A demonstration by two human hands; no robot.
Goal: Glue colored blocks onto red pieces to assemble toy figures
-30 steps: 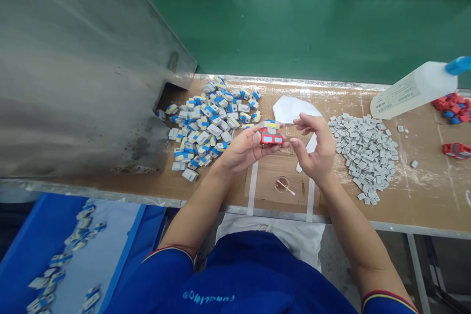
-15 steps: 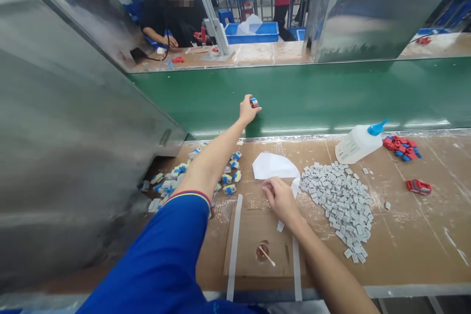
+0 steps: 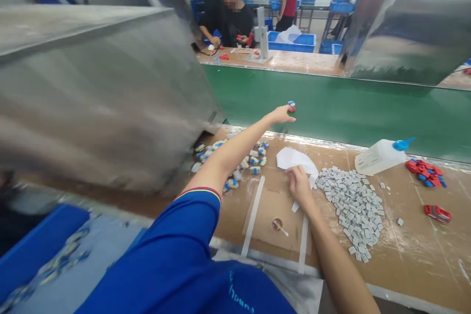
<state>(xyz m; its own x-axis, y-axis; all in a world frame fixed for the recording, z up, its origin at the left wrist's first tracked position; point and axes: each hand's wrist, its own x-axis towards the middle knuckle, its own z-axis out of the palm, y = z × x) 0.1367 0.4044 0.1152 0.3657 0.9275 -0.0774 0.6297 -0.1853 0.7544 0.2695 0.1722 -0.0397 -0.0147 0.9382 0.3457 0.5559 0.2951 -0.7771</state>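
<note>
My left hand [image 3: 282, 115] reaches out over the green conveyor belt [image 3: 250, 89], thumb and fingers apart. Right at its fingertips is a small red, white and blue toy piece [image 3: 292, 106], which looks let go on the belt. Close to my body, my right hand [image 3: 300, 185] is curled with its fingertips together beside a white paper sheet [image 3: 294, 158]; anything inside the pinch is hidden. Below it, a cotton swab [image 3: 282, 229] rests in a small round dish [image 3: 275, 224] on a taped cardboard piece [image 3: 268, 206].
Small blue, yellow and white toy parts [image 3: 253, 161] lie left of the paper. Right of it are a heap of grey tiles [image 3: 355, 206], a white bottle [image 3: 379, 158], red-blue toy parts [image 3: 427, 173] and a red toy car [image 3: 437, 213]. A metal housing [image 3: 121, 103] stands left. A co-worker sits opposite.
My left hand's fingers have parted from the toy piece, which now shows just past them. The view has swung left, bringing a blue bin into sight. My right hand stays by the paper.
</note>
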